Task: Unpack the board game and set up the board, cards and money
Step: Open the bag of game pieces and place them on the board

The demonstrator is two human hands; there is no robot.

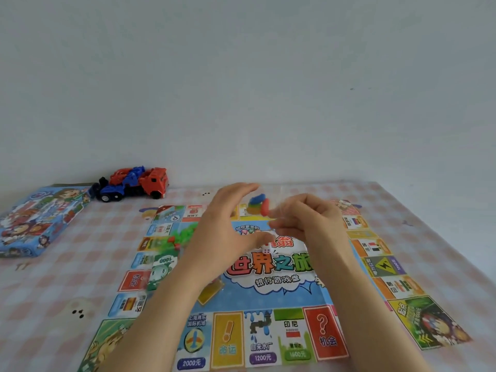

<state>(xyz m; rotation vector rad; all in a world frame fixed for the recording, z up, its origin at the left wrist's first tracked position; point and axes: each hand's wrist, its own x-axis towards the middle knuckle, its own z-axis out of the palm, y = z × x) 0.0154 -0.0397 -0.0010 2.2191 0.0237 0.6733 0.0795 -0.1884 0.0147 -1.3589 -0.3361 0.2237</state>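
- The desk (67,285) has a pink and white checked cloth on it.
- The board (268,299) lies open and flat in the middle of the desk. A blue picture with big letters fills its middle, and coloured squares run round its edge.
- The blue game box (43,218) lies flat at 9 o'clock from the board, well apart from it.
- A red and blue toy truck (134,183) stands at 11 o'clock, by the wall, just beside the far end of the box.
- The left hand (225,224) is up over the middle of the board. Its fingers (241,187) are apart and gently bent, with the thumb spread wide, and it holds nothing.
- The right hand (314,224) is near it, at 3 o'clock from it. It is blurred and its fingers are curled in. I cannot tell if they pinch anything.
- The green money (161,269) lies on the board's 9 o'clock side.
- Small green and red pieces (182,236) lie just past the money.
- Some yellow cards (210,294) peek out under the left arm.
- Blue, red and orange pieces (259,205) sit at the board's 12 o'clock edge.
- A white die (266,249) sits near the board's middle, between the two hands.
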